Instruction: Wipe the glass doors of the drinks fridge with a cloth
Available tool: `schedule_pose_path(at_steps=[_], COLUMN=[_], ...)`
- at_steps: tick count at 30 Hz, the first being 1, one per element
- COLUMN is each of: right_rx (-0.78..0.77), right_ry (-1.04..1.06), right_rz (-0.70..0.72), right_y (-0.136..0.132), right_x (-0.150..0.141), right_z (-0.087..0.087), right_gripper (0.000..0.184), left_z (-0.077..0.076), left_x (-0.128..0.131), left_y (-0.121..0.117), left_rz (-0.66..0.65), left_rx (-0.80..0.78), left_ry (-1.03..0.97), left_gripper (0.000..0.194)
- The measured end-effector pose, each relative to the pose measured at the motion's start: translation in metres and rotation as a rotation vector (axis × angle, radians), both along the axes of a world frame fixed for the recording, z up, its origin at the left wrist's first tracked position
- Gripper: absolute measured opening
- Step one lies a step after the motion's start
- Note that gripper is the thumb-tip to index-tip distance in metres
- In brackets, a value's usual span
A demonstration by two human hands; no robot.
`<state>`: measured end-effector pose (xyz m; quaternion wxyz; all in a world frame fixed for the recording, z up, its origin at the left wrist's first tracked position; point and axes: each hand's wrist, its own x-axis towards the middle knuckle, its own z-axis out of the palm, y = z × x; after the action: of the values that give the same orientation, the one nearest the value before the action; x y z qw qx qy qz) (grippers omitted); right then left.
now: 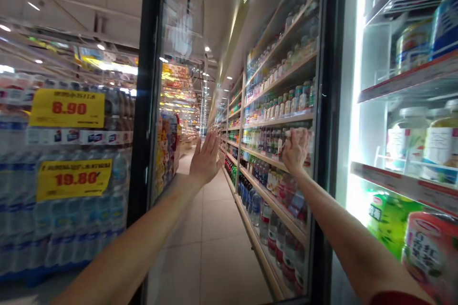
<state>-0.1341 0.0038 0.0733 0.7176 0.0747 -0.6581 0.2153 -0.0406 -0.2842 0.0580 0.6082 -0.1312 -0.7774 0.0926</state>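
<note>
A glass cooler door [189, 228] with a dark frame stands swung open in front of me. My left hand [206, 158] lies flat against the middle of the glass, fingers stretched out and nothing in it. Towards the door's right side, my right hand [296, 151] is pressed to the pane with its fingers bent. Under those fingers a bit of crumpled whitish cloth [288, 134] shows; most of it is hidden by the hand. Shelves of bottles and an aisle appear in the glass behind both hands.
On the right, the lit cooler's shelves [404, 183] hold bottles, tubs and a green carton [390, 219] close to my right arm. Stacked water bottles [71, 233] with yellow price signs [74, 180] stand left of the door. The door's dark frame [143, 105] rises between them.
</note>
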Motion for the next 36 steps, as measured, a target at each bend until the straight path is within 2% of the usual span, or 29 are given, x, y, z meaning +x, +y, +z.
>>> schedule_pose_path(at_steps=[1, 4, 5, 6, 7, 9, 10, 11, 12, 15, 16, 17, 18, 20, 21, 22, 23, 27, 28, 29, 32, 33, 34, 36], right_rx=[0.123, 0.622, 0.686, 0.642, 0.499, 0.117, 0.002, -0.023, 0.044, 0.494, 0.575, 0.569, 0.478, 0.187, 0.087, 0.058, 0.102, 0.583, 0.596, 0.524, 0.127, 0.085, 0.125, 0.373], right_ry=[0.011, 0.002, -0.015, -0.035, -0.054, -0.068, -0.065, -0.056, -0.047, -0.035, -0.040, -0.045, -0.048, -0.049, -0.044, -0.036, -0.026, -0.044, -0.053, -0.056, -0.029, -0.019, -0.012, -0.025], right_rz=[0.022, 0.075, 0.069, 0.047, 0.014, -0.047, -0.059, -0.055, -0.038, 0.033, 0.039, 0.031, 0.011, -0.036, -0.047, -0.045, -0.031, 0.044, 0.039, 0.020, -0.046, -0.049, -0.037, 0.008], right_y=[-0.007, -0.017, -0.013, -0.006, 0.002, 0.016, 0.019, 0.019, 0.017, 0.011, 0.013, 0.016, 0.021, 0.029, 0.029, 0.026, 0.022, 0.012, 0.016, 0.021, 0.029, 0.026, 0.021, 0.009], right_x=[0.003, 0.010, 0.010, 0.009, 0.008, 0.003, 0.001, 0.000, 0.000, 0.002, 0.002, 0.001, 0.000, -0.003, -0.003, -0.001, 0.001, 0.008, 0.008, 0.006, 0.000, 0.000, 0.001, 0.005], right_z=[-0.004, -0.018, -0.020, -0.021, -0.021, -0.022, -0.025, -0.029, -0.035, -0.058, -0.064, -0.068, -0.070, -0.072, -0.073, -0.075, -0.077, -0.089, -0.090, -0.090, -0.092, -0.095, -0.100, -0.113], right_gripper=[0.045, 0.041, 0.040, 0.040, 0.041, 0.042, 0.044, 0.045, 0.045, 0.045, 0.044, 0.043, 0.043, 0.046, 0.047, 0.048, 0.049, 0.044, 0.042, 0.042, 0.045, 0.047, 0.048, 0.047], left_z=[-0.002, -0.006, -0.006, -0.007, -0.008, -0.011, -0.014, -0.018, -0.023, -0.037, -0.040, -0.043, -0.045, -0.047, -0.047, -0.047, -0.048, -0.050, -0.051, -0.052, -0.056, -0.059, -0.061, -0.069], left_x=[-0.002, -0.006, -0.008, -0.008, -0.009, -0.010, -0.011, -0.012, -0.012, -0.016, -0.017, -0.018, -0.019, -0.021, -0.021, -0.022, -0.022, -0.022, -0.021, -0.021, -0.022, -0.022, -0.023, -0.024], left_y=[0.004, 0.013, 0.015, 0.016, 0.017, 0.020, 0.023, 0.027, 0.032, 0.046, 0.049, 0.051, 0.052, 0.053, 0.054, 0.054, 0.055, 0.059, 0.060, 0.062, 0.066, 0.067, 0.068, 0.067], left_rz=[-0.006, -0.017, -0.018, -0.018, -0.018, -0.016, -0.019, -0.026, -0.034, -0.042, -0.037, -0.031, -0.027, -0.027, -0.028, -0.028, -0.028, -0.040, -0.044, -0.048, -0.041, -0.036, -0.032, -0.029], left_rx=[-0.009, -0.026, -0.023, -0.018, -0.016, -0.035, -0.061, -0.100, -0.144, -0.222, -0.222, -0.216, -0.210, -0.204, -0.199, -0.189, -0.177, -0.135, -0.129, -0.123, -0.086, -0.074, -0.069, -0.099], left_ry=[-0.006, -0.008, -0.001, 0.010, 0.019, 0.027, 0.026, 0.017, 0.002, -0.039, -0.045, -0.047, -0.046, -0.043, -0.043, -0.043, -0.043, -0.038, -0.037, -0.037, -0.041, -0.043, -0.045, -0.058], left_gripper=[0.061, 0.061, 0.062, 0.062, 0.063, 0.063, 0.062, 0.061, 0.060, 0.060, 0.060, 0.061, 0.061, 0.062, 0.063, 0.063, 0.063, 0.063, 0.063, 0.063, 0.062, 0.063, 0.063, 0.062])
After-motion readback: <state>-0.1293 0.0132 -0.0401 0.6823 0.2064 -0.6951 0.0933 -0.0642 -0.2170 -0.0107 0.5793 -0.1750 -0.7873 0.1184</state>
